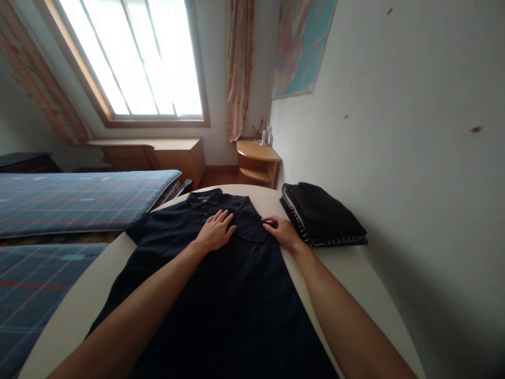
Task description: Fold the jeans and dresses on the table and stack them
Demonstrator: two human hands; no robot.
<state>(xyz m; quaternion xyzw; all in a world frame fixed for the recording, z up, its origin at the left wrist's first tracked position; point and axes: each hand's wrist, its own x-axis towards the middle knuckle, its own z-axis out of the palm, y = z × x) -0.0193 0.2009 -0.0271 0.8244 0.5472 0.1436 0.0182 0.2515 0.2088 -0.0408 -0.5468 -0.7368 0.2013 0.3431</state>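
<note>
A dark navy polo shirt [236,295] lies spread on a pale round table [379,295], its collar at the far edge. The sleeve on the left hangs outward, while the one on the right is folded in over the chest. My left hand [215,230] rests flat on the upper chest with its fingers spread. At the shirt's right edge, by the folded sleeve, my right hand [281,230] has its thumb and forefinger pinched on the fabric. Just right of that hand sits a stack of folded black clothes [323,216].
Two blue plaid mattresses or bedding pads [79,202] lie left of the table. Beyond it stand a low wooden desk [177,145] and a small corner shelf [258,151] holding small items. A white wall [394,131] runs along the right side.
</note>
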